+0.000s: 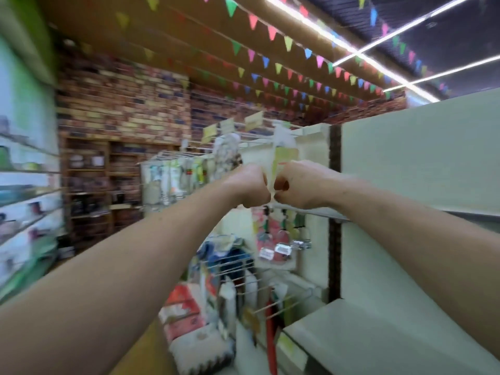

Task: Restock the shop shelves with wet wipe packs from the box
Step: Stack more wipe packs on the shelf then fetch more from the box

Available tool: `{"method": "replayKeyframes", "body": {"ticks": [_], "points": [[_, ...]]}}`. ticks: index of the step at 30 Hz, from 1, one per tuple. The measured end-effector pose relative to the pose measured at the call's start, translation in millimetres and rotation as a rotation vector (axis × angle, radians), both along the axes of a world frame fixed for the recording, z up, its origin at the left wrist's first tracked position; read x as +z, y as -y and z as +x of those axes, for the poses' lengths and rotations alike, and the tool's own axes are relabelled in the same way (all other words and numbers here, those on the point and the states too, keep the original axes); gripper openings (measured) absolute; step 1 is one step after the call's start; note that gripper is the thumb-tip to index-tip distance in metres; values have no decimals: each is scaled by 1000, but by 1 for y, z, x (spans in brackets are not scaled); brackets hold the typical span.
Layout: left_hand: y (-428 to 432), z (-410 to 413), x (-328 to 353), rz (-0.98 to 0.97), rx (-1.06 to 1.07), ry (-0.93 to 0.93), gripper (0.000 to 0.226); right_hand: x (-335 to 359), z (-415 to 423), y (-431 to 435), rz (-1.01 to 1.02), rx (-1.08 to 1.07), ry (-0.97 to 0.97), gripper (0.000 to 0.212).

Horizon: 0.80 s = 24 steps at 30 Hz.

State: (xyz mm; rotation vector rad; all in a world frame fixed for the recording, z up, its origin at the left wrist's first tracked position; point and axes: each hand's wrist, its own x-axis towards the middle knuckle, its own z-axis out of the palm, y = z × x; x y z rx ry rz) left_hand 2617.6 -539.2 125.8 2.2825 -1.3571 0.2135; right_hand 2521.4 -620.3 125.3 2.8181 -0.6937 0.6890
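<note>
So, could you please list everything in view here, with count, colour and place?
pale yellow-green flat pack: one, centre, gripped between both fists
white wire hook rack: one, centre, behind the pack
triangular paper bunting flags: many, mixed colours, strung under ceiling
brick-pattern wall: one, red-brown, back left
pale green metal shelving: one unit, right
red-and-white soft packs: several, blurred, low centre
white ceiling strip lights: several, top right
left hand: one, fisted, grips pack
right hand: one, fisted, grips pack

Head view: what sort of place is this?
Most likely a small retail shop: wire racks hung with packaged goods, stocked shelves along the left, and coloured pennant bunting under the ceiling.
</note>
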Motion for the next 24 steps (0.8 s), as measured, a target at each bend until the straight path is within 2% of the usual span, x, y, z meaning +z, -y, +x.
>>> {"method": "replayKeyframes", "body": {"ticks": [3,6,10,16,20,24], "points": [[-39,1,-16,34,152,-58,15,-15,11,-28,26,145,-41,22],[-79,-10,-37,71,293,-94,29,-36,11,-60,53,288,-110,20],[-132,-35,-68,112,471,-133,22,-66,1,-108,26,455,-189,18],[-216,-77,-107,118,710,-219,24,-103,-11,-186,49,690,-267,14],[-282,-110,-131,157,823,-271,22,-129,-24,-246,76,824,-346,21],[-351,-145,-158,160,947,-355,32,-155,-41,-315,87,945,-407,19]]}}
